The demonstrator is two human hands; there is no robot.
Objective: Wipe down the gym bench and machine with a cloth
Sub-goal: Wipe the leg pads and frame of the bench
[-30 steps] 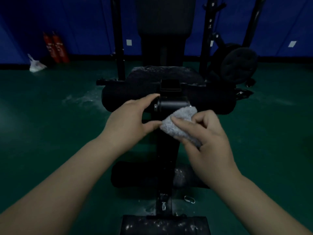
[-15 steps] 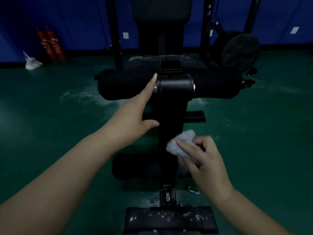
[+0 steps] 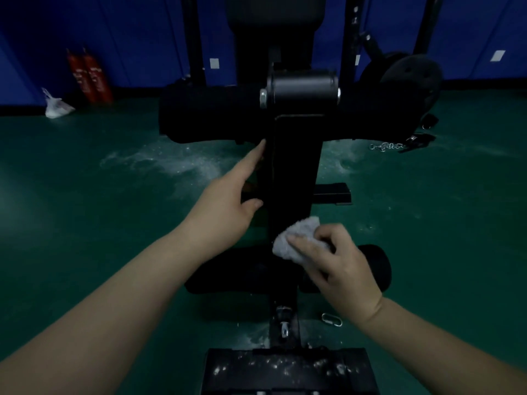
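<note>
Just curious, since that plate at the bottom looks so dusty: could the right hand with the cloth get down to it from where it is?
Probably yes. The right hand grips the cloth against the upright post, and the dusty foot plate lies directly below, with nothing visibly blocking the way down.

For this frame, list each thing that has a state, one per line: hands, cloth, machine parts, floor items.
left hand: fingers straight, resting against the upright's left side
right hand: grips the cloth
cloth: bunched, pressed on the lower upright
black upright post: standing, looks clean
base plate: speckled with white dust
green floor: streaked with white powder
carabiner: lying loose on the floor
</note>
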